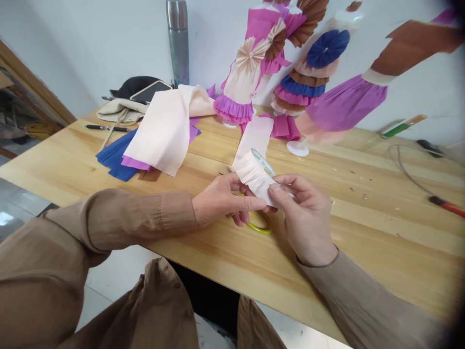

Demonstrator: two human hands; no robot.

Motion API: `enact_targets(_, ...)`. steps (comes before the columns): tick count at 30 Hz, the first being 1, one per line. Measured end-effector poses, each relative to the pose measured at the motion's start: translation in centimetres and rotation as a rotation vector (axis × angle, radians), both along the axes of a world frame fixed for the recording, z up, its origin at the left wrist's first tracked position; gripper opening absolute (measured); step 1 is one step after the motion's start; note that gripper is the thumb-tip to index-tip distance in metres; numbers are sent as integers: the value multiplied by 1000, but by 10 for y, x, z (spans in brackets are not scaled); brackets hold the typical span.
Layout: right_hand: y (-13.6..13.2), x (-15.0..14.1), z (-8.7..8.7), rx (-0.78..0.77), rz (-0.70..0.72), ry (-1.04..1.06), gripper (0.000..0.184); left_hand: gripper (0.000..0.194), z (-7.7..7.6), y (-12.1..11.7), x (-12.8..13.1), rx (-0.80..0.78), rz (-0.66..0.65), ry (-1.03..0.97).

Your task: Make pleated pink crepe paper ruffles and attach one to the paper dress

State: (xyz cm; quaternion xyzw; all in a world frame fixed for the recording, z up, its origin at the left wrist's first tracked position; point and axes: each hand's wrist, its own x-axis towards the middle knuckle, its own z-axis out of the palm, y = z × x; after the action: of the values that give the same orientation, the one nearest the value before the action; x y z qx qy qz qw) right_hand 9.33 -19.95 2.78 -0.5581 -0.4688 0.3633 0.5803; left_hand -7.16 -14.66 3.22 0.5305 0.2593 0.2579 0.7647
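Note:
A short cream crepe-paper strip (256,177), gathered into small pleats, is held between both hands above the table. My left hand (228,198) is closed on its lower left edge, thumb stretched along it. With thumb and fingers, my right hand (305,213) pinches the strip's right end. Just behind the strip shows a curved printed band, like a tape roll's core (264,162); which hand bears it I cannot tell. Scissors with yellow handles (259,229) lie under the hands, partly hidden. A flat cream paper piece (256,138) lies just beyond.
Cream, blue and purple paper sheets (160,131) are heaped at the left, near a black pen (107,128). Paper-dressed figures (241,80) stand along the wall beside a grey flask (178,48). A green-handled tool (403,127) and a cable (407,169) lie at the right.

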Motion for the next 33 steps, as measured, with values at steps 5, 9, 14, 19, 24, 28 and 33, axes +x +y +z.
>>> enact_targets(5,1,0,-1,6,2,-13,14,39,-2,1,1,-81,37,-41)
enact_targets(9,3,2,-4,7,-15,17,14,34,-5,1,1,-99,48,-30)
enact_targets(14,3,0,-3,-1,-25,39,15,28,-3,2,2,-80,51,43)
enact_targets(19,3,1,-4,-24,-25,58,14,21,0,2,3,-90,85,51)
enact_targets(24,5,5,-8,-7,-68,43,16,17,1,0,3,-82,170,86)
enact_targets(28,5,4,-10,-4,-46,62,19,27,-2,-1,3,-65,144,21)
enact_targets(33,4,1,-8,9,-35,64,19,27,-4,1,3,-115,143,-24)
